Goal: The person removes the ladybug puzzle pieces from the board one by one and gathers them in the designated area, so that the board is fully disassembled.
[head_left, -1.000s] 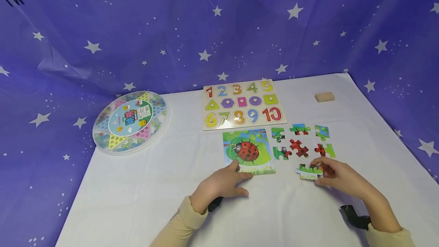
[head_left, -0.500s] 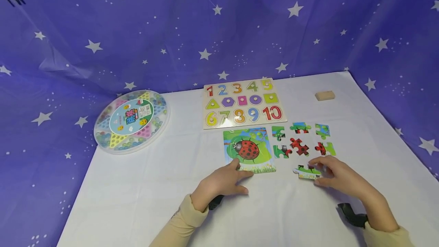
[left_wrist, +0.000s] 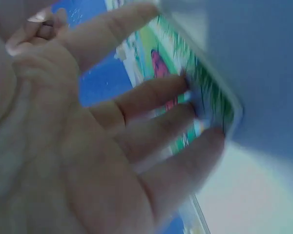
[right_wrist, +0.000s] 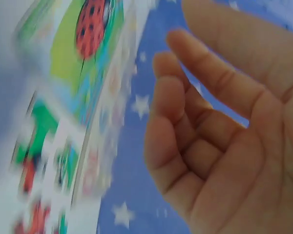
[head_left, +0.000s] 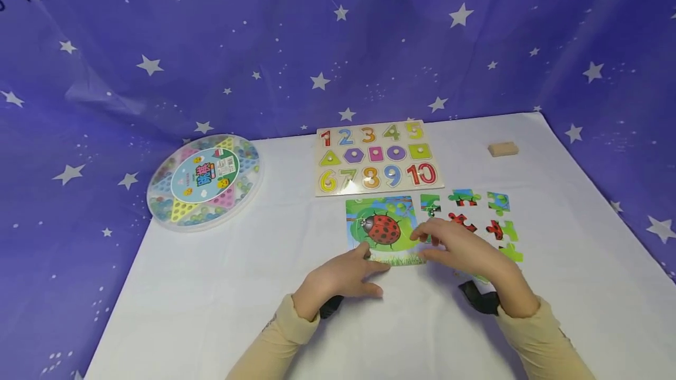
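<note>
A ladybug picture puzzle [head_left: 382, 230] lies on the white table. The left hand [head_left: 340, 277] rests on its lower left edge; in the left wrist view the fingers [left_wrist: 156, 97] spread over its grass border. Just above the puzzle's right edge is the right hand [head_left: 465, 251]. Its fingers [right_wrist: 166, 97] curl loosely with nothing between them in the right wrist view. Several loose jigsaw pieces lie right of the puzzle, among them a top middle piece [head_left: 466, 197] and a right-hand piece [head_left: 502, 230]. The right hand and forearm cover some pieces partly.
Behind the puzzle lies a wooden number board [head_left: 377, 157]. A round marble game box [head_left: 205, 182] sits at the left, and a small wooden block [head_left: 503, 149] at the back right. A purple star-printed cloth [head_left: 285, 46] hangs behind the table.
The right hand has left the bottom middle piece and moved left to the puzzle's right edge. A green piece at the lower right now shows. The left hand stays in place.
</note>
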The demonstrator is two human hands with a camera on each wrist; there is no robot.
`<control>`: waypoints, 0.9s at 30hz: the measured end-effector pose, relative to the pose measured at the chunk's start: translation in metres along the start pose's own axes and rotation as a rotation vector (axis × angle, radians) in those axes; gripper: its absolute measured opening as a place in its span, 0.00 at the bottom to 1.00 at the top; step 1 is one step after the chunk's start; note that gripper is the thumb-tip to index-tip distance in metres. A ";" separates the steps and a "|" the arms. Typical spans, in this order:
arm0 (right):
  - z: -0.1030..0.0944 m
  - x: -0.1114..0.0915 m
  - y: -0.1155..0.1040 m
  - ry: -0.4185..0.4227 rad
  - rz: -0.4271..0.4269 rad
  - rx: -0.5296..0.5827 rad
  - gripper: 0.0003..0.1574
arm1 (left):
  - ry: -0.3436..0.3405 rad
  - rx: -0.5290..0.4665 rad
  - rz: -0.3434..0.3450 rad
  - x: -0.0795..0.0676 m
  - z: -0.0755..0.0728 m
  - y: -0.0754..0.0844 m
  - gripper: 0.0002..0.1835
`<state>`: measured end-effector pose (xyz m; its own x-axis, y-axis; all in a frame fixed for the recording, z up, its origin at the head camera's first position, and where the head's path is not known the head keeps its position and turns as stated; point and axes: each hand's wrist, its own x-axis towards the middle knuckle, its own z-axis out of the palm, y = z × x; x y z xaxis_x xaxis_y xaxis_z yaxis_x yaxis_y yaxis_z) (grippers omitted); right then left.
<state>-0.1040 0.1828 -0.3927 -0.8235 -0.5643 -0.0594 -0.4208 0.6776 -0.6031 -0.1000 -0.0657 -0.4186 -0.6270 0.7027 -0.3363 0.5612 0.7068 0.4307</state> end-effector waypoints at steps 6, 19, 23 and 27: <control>0.026 0.041 -0.012 -0.114 -0.018 -0.014 0.25 | 0.159 -0.076 0.019 0.001 -0.013 -0.023 0.22; 0.055 0.070 -0.018 -0.171 0.017 -0.099 0.41 | 0.151 0.047 -0.235 0.004 -0.003 -0.048 0.47; 0.061 0.068 -0.016 -0.127 0.007 -0.079 0.40 | 0.136 0.060 -0.258 0.005 -0.002 -0.050 0.46; 0.063 0.068 -0.014 -0.103 0.005 -0.050 0.40 | 0.146 0.047 -0.258 0.005 -0.005 -0.049 0.46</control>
<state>-0.1298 0.1056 -0.4389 -0.7832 -0.6046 -0.1451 -0.4376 0.7017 -0.5622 -0.1327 -0.0971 -0.4371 -0.8216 0.4824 -0.3039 0.3952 0.8661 0.3062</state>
